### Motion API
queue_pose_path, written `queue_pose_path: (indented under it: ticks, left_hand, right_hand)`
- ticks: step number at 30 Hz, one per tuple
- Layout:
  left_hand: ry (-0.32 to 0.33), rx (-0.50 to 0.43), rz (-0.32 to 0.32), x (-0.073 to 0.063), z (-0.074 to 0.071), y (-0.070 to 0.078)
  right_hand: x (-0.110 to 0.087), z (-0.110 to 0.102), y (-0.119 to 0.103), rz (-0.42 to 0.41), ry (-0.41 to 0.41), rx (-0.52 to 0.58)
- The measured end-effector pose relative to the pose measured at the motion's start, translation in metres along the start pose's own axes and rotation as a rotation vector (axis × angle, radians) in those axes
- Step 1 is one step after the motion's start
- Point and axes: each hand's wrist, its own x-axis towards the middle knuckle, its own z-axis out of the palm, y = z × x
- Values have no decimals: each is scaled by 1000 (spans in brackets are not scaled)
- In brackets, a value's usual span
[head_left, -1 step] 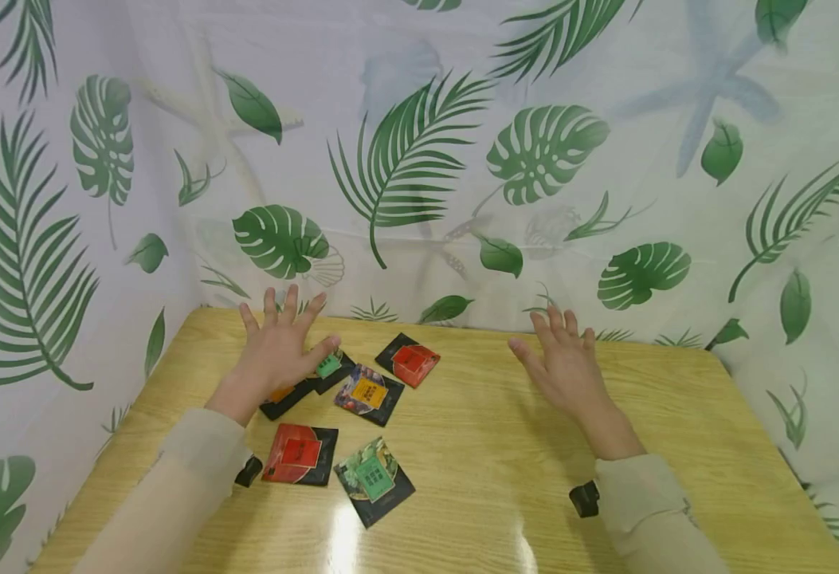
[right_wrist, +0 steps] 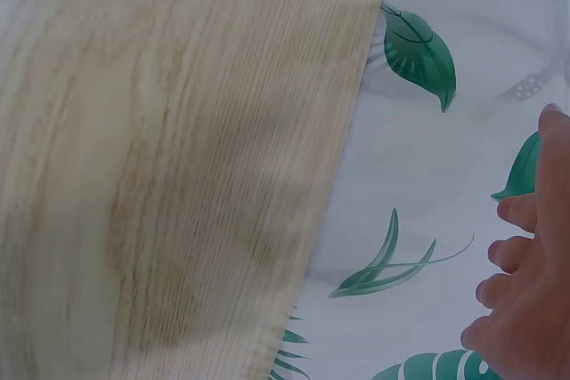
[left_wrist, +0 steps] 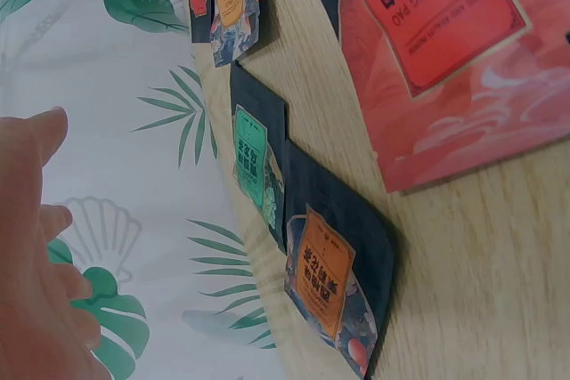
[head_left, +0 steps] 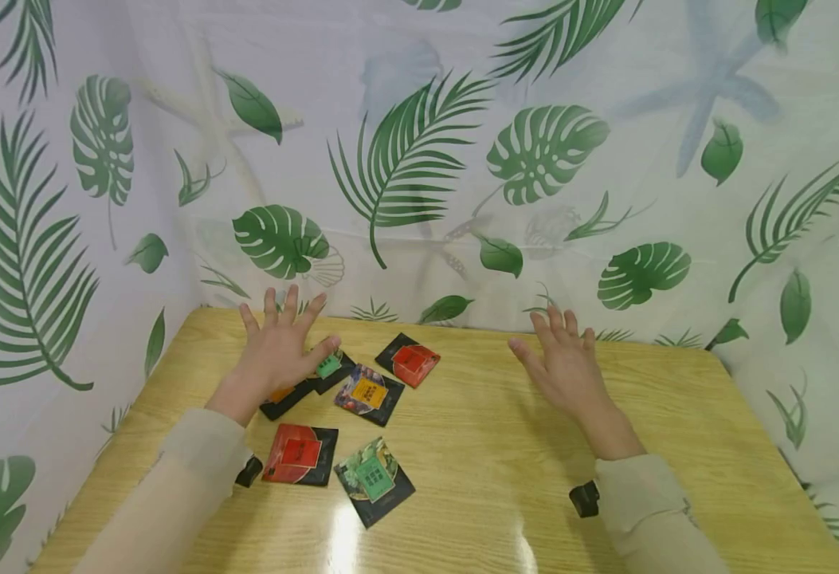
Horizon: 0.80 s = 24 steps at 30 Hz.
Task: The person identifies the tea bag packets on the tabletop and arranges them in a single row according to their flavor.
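My left hand, fingers spread, hovers over the table's back left with nothing in its grasp. Beneath it lie a green-labelled tea packet and an orange-labelled tea packet, both partly hidden by the hand in the head view. Just right of them are a yellow-labelled packet and a red and black packet. Nearer the front, a red Da Hong Pao packet lies beside a green-labelled packet. My right hand is held above bare wood, fingers extended, holding nothing.
The wooden table meets a white leaf-printed cloth along its back edge and both sides. Small black wrist devices sit under the left cuff and the right cuff.
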Motion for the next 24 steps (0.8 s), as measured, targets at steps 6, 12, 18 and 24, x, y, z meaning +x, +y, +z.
queue_pose_path:
  ticks: [6, 12, 18, 24]
  left_hand:
    - [2, -1, 6, 0, -1, 0]
    - [4, 13, 43, -3, 2, 5]
    - [2, -11, 97, -9, 13, 14]
    - [-49, -26, 176, -16, 34, 27]
  right_hand:
    - [1, 0, 1, 1, 15, 4]
    - [0, 0, -2, -9, -7, 35]
    - [4, 8, -10, -58, -24, 78]
    - [10, 22, -25, -114, -38, 125]
